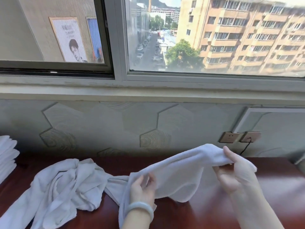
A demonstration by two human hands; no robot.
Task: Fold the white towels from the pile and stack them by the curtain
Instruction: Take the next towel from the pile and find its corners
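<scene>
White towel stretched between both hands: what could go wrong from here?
1. The white towel, gripped by the left hand and pinched by the right hand, trails toward the crumpled pile; pulling may drag other towels along.
2. The right hand works near the black cable at the wall socket; a swung corner might snag it.

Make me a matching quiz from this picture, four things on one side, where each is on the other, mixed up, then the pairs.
1. held towel
2. crumpled pile
3. folded stack
4. bracelet

A. far left edge of the table
B. on the left wrist
C. gripped by left hand and right hand
D. loose on the table, left of both hands

Pairs: 1-C, 2-D, 3-A, 4-B
</scene>
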